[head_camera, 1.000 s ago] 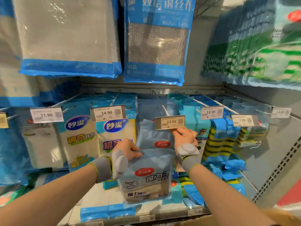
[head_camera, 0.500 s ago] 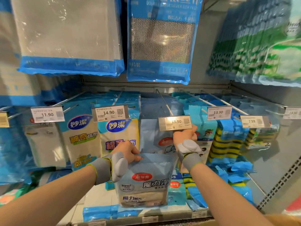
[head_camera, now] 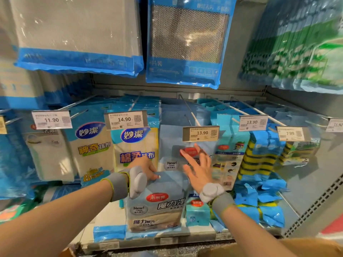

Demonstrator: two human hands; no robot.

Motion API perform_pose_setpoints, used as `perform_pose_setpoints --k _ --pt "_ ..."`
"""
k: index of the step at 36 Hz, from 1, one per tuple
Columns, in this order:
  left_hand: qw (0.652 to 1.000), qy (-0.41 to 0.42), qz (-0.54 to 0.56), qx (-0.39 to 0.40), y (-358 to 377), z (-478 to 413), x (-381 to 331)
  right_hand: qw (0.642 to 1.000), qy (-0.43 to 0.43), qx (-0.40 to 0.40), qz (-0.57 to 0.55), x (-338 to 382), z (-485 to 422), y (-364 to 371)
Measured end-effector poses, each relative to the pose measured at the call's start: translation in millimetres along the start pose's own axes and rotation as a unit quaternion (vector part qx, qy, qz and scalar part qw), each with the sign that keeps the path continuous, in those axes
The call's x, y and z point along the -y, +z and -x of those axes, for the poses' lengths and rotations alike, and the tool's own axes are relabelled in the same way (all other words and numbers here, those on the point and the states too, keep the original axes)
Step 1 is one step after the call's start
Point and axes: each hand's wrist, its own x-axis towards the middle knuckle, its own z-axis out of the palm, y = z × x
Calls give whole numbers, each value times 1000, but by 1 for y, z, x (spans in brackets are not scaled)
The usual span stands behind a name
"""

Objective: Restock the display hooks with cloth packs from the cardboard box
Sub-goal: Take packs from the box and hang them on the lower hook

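Note:
A pale blue cloth pack with a red oval logo hangs in front of the lower shelf, pinched at its top left corner by my left hand. My right hand is open with fingers spread, just right of the pack's top and below the 13.90 price tag. That tag sits at the tip of a long display hook, where an identical cloth pack hangs behind my hands. A corner of the cardboard box shows at the bottom right.
Neighbouring hooks carry white cloth packs at left and striped sponge packs at right, each with a price tag. Big blue packs hang overhead. Loose blue packs lie on the shelf floor.
My right hand has let go of the 13.90 tag at the hook tip and dropped lower, fingers now spread. The left hand still holds the pack, which sits a little lower.

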Motion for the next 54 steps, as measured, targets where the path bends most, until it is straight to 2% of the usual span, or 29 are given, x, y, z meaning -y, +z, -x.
perform_pose_setpoints --k 2,4,7,9,12,14,16,18,20,22,24,28,31,35,39,41,45,50,54 --pt "1000 -12 -4 1 1 -3 4 994 -5 61 92 -1 -9 1" --pt "999 -33 -8 2 1 -6 6 980 27 116 158 -2 -18 2" --pt "998 -55 -17 -5 1 -12 10 964 51 155 210 -2 -33 3" --pt "998 -55 -23 -6 0 -14 13 960 77 194 189 0 -46 5" --pt "998 -54 -25 -9 -3 -17 17 969 129 186 94 -8 -75 12" --pt "998 -54 -11 -9 -4 -17 18 951 165 248 79 -12 -89 12" --pt "999 -46 0 -12 -4 -19 17 942 192 267 62 -11 -95 11" --pt "999 -38 7 -15 -4 -18 15 947 223 233 -3 -2 -93 9" --pt "999 -28 15 -26 -5 -17 12 944 236 184 -136 11 -78 5" --pt "999 -16 27 -39 -6 -17 8 914 246 168 -275 22 -58 -3" --pt "998 -13 37 -45 -5 -15 3 895 248 153 -338 25 -40 -15" --pt "997 -9 53 -52 -1 -15 -14 916 187 156 -318 24 -16 -31" --pt "995 -13 82 -64 1 -16 -30 925 181 165 -291 27 -13 -40" --pt "992 3 104 -75 3 -12 -46 944 202 92 -244 21 -18 -48" --pt "991 34 110 -69 -4 -7 -60 946 226 19 -232 22 -28 -61" --pt "987 29 126 -93 -12 -8 -62 946 230 -10 -226 22 -33 -67" --pt "970 -20 203 -133 -30 -11 -57 920 259 -83 -282 20 -40 -84" --pt "943 -54 288 -156 -34 -9 -59 908 254 -98 -317 24 -46 -86" --pt "931 -62 323 -159 -31 -6 -63 920 259 -97 -278 22 -56 -81"
